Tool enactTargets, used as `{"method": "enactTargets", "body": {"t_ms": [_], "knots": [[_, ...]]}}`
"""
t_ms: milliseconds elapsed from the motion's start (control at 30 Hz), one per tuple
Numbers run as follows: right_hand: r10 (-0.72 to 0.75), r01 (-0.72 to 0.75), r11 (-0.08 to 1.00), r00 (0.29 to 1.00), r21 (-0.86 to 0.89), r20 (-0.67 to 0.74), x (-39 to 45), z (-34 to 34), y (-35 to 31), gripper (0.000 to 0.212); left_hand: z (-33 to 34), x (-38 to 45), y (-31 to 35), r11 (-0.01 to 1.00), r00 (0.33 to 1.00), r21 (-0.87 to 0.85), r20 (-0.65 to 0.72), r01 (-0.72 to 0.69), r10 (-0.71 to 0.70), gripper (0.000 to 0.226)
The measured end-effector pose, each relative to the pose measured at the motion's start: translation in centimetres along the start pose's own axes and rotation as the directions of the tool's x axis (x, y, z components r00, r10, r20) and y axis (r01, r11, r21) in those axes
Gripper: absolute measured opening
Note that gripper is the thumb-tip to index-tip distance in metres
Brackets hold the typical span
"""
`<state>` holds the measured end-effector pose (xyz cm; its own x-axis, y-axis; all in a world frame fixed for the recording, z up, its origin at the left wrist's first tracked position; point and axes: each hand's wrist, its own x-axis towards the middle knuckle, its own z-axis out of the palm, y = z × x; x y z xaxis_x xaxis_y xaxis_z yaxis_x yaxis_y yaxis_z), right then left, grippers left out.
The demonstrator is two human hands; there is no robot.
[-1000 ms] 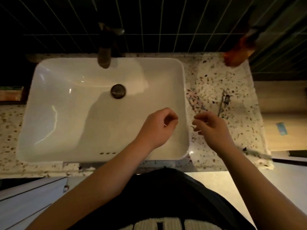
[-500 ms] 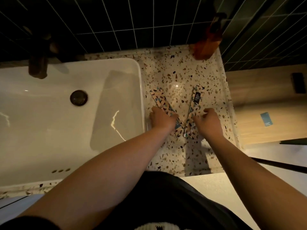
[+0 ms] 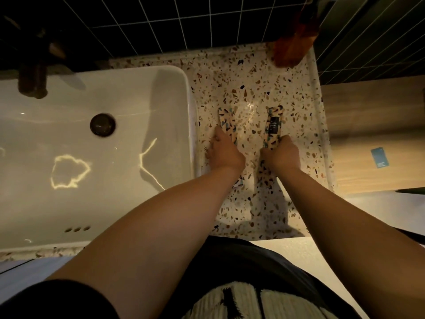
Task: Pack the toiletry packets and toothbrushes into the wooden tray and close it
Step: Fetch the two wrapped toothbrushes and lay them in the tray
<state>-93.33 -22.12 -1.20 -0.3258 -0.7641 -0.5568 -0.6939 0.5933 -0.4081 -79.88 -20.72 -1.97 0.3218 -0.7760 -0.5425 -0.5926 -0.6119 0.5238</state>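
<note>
Step in hand, judged: pick up the two long packets from the counter (image 3: 253, 88), one per hand, ahead of loading the tray. The tray is not in view, so nothing can be said of its place or state.

Left packet (image 3: 226, 122): flat on the terrazzo just right of the sink (image 3: 190, 107), far end angled toward the basin. Its print nearly matches the stone. Right packet (image 3: 272, 127): roughly parallel, well apart from the first, dark label with "TOOTHBRUSH"-type text facing up.

Left hand (image 3: 224, 153): over the near half of its packet, fingers curled down on it. Contact is clear; whether the thumb has got underneath cannot be told. A pale corner shows under the wrist, probably the packet's near end.

Right hand (image 3: 281, 155): closed into a loose fist round the near end of its packet, which runs out from between thumb and fingers. Reads as clamped, though lift off the counter is not evident.

Notes on doing it well:
- Thin flat packs on smooth stone give no edge to grab; slide or tip one end up first, then pinch.
- Grip near the middle so the pack does not droop.
- Left pack lies close to the basin rim; draw it away from the sink, not toward it.
- Low light and camouflage: check the counter for missed packets.
</note>
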Motion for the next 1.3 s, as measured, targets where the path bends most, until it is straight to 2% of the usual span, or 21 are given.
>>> {"method": "enactTargets", "body": {"t_ms": [167,367,600,767,900,967,1133,1300], "knots": [[-0.052,0.050,0.983,0.999,0.176,0.002,-1.1,-1.3,0.6,0.031,-1.4,-1.2,-0.4,0.992,0.995,-0.125,0.096,-0.016,0.028,0.047],[-0.159,0.185,0.919,0.982,0.348,-0.101,-5.1,-4.0,-0.7,0.025,-5.3,-4.7,0.0,0.914,0.971,-0.381,0.128,-0.142,0.204,0.048],[-0.331,0.345,0.846,0.938,0.406,-0.107,-11.9,-4.0,-5.7,0.023,-14.3,-7.8,-3.0,0.831,0.967,-0.513,0.003,-0.216,0.253,0.008],[-0.459,0.441,0.812,0.887,0.383,-0.050,-17.0,-0.7,-11.4,0.012,-21.3,-7.5,-8.0,0.796,0.970,-0.558,-0.075,-0.234,0.232,0.010],[-0.530,0.485,0.778,0.848,0.399,0.005,-20.6,4.0,-17.0,0.013,-27.3,-6.2,-13.1,0.761,0.976,-0.611,-0.105,-0.217,0.193,0.013],[-0.539,0.482,0.770,0.842,0.418,0.024,-22.3,7.2,-19.8,0.011,-30.6,-5.3,-16.1,0.749,0.975,-0.625,-0.119,-0.221,0.188,0.015],[-0.518,0.441,0.777,0.854,0.450,0.056,-27.5,16.3,-27.4,0.022,-39.6,-2.5,-25.2,0.770,0.961,-0.576,-0.136,-0.274,0.240,0.022],[-0.480,0.395,0.772,0.876,0.498,0.050,-33.0,24.3,-33.9,0.013,-48.0,-0.4,-33.8,0.824,0.956,-0.485,-0.126,-0.293,0.266,0.025]]}}
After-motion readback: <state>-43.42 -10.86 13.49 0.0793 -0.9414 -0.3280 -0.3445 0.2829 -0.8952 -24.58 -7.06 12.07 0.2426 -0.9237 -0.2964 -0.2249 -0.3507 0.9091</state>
